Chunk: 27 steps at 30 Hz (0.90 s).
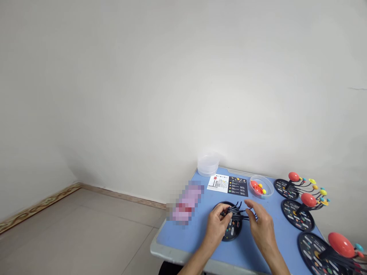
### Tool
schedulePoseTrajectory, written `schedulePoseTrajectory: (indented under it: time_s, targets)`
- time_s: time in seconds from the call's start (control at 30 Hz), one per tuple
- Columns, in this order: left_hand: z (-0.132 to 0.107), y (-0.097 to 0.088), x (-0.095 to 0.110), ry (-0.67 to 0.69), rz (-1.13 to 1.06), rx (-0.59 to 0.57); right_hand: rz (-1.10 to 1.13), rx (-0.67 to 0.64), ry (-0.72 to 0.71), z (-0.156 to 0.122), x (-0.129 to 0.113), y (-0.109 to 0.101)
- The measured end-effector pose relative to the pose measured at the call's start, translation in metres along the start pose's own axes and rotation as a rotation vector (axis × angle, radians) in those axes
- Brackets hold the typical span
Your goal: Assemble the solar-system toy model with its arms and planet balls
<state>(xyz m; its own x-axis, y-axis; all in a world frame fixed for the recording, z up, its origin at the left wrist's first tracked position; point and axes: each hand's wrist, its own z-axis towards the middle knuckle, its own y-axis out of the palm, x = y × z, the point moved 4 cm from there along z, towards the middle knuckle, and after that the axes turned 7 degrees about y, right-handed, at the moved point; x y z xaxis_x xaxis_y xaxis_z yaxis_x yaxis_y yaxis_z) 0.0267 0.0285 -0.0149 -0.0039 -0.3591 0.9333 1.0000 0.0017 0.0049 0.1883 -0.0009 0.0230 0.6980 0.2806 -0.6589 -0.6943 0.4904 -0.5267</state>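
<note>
A blurred pink packet [186, 202] lies on the blue table [179, 238]. The left hand [218, 225] has a narrow grip on the black wire arms [236, 211] of a solar-system model on its round black base [233, 232]; the right hand [259, 225] spreads wide just beside them. Farther right sit a clear bowl [268, 184] of red and yellow balls [258, 188] and three assembled models [296, 214].

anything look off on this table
The black solar system model under the left hand has bare arms, with no sun or planets, unlike the model with a red sun to its right.
</note>
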Motion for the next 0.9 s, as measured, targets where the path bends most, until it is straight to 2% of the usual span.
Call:
schedulePoseTrajectory:
  time_s: [0.27, 0.47, 0.67, 0.9]
  targets:
    - [-0.002, 0.000, 0.001, -0.082, -0.018, -0.006, -0.004, 0.210, -0.041, -0.008, 0.001, -0.038]
    - [-0.001, 0.000, 0.002, -0.051, 0.048, 0.011, -0.042, 0.284, -0.022, -0.017, 0.008, -0.053]
    - [-0.002, 0.002, 0.000, -0.034, 0.081, 0.032, -0.037, 0.256, -0.029, -0.021, 0.013, -0.044]
    - [-0.002, 0.001, -0.002, 0.004, 0.121, 0.069, -0.014, 0.166, -0.137, -0.016, -0.002, -0.018]
